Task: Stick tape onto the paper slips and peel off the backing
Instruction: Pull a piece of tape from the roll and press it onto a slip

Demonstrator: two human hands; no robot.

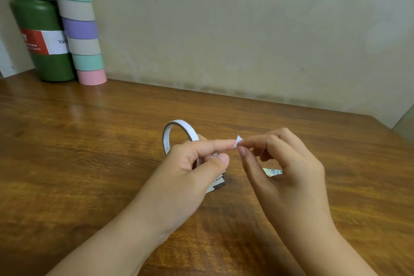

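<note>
Above the table [89, 141], the right hand [284, 163] pinches a white tape scrap [238, 141] at three o'clock of the left hand [197, 159], which grips the tape roll [179, 132].

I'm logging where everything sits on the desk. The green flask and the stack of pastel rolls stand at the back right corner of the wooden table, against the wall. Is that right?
Not quite. The head view shows the green flask and the stack of pastel rolls at the back left corner of the wooden table, against the wall, not the back right.
</note>
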